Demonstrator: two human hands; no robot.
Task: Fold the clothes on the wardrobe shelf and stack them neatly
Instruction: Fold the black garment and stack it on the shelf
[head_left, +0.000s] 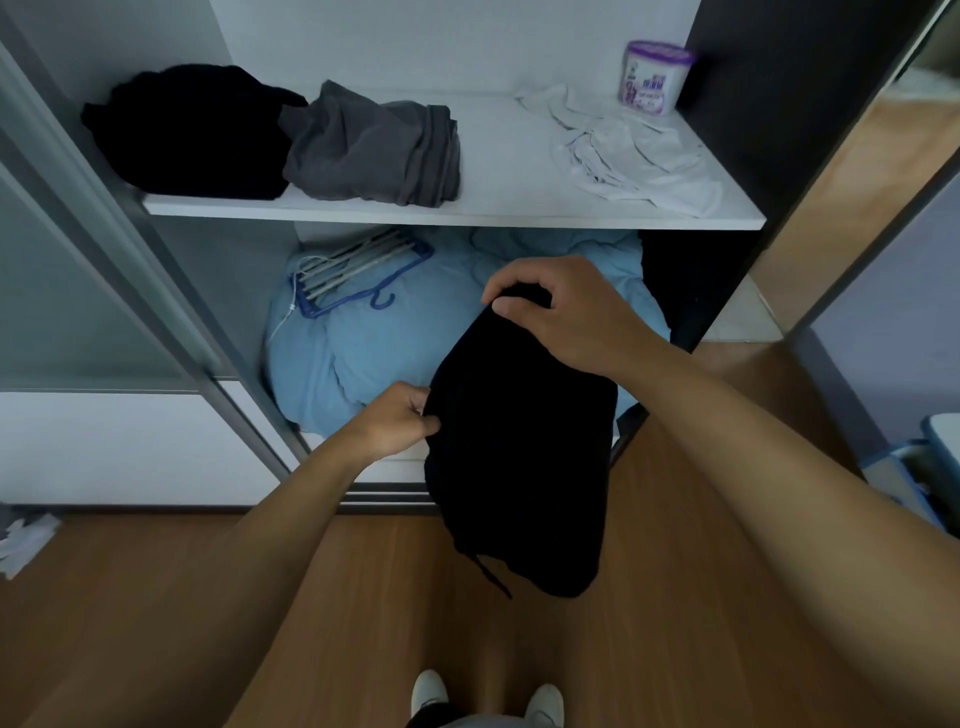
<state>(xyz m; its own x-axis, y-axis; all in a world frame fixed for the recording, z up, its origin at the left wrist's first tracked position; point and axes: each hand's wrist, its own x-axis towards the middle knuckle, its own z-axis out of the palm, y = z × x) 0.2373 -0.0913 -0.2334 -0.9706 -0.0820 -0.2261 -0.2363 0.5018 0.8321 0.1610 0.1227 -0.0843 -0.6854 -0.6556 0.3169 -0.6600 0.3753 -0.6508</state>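
A black garment (519, 457) with a dangling drawstring hangs in front of the wardrobe, below the white shelf (467, 213). My right hand (561, 312) pinches its top edge, and my left hand (400, 421) grips its left edge lower down. On the shelf lie a crumpled black garment (192, 130) at the left, a rumpled grey garment (369, 150) beside it, and a spread-out white garment (628, 150) at the right.
A purple-and-white tub (655, 78) stands at the shelf's back right. Below the shelf a light blue duvet (353, 348) fills the compartment, with blue and white hangers (358, 270) on it. A sliding door frame (156, 291) is at the left. The floor is wood.
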